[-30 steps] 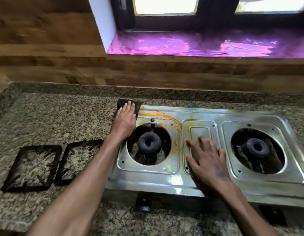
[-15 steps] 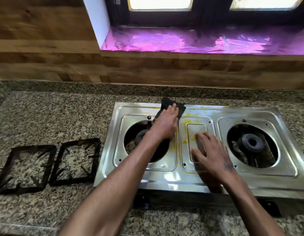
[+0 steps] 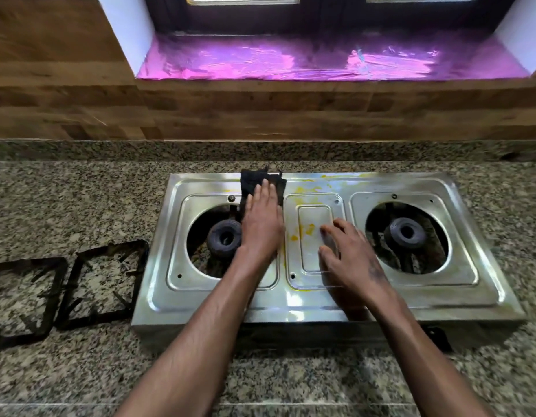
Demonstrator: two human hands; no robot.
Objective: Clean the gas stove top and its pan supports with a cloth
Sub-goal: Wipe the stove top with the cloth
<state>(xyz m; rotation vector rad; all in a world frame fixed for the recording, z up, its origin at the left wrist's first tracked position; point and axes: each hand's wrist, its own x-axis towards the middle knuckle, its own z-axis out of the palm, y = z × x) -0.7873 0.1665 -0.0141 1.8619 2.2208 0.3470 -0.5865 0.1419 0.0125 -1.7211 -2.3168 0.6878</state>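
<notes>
A steel two-burner gas stove [image 3: 459, 293] stands on the granite counter, with yellow stains [image 3: 303, 233] on its middle panel and back edge. My left hand [image 3: 262, 219] presses a black cloth [image 3: 250, 183] flat against the stove top, just right of the left burner [image 3: 224, 238] near the back edge. My right hand [image 3: 349, 258] rests with spread fingers on the middle panel, beside the right burner [image 3: 406, 231]. Two black pan supports [image 3: 65, 284] lie on the counter to the left of the stove.
The granite counter [image 3: 80, 200] runs all around the stove. A wooden wall rises behind it, with a purple-lined window sill [image 3: 321, 61] above. A dark knob [image 3: 438, 332] sticks out at the stove's front right.
My left hand has wiped the cloth from the stove's back left corner rightward to the area between the left burner and middle panel; the orange stain there is gone. My right hand stayed put.
</notes>
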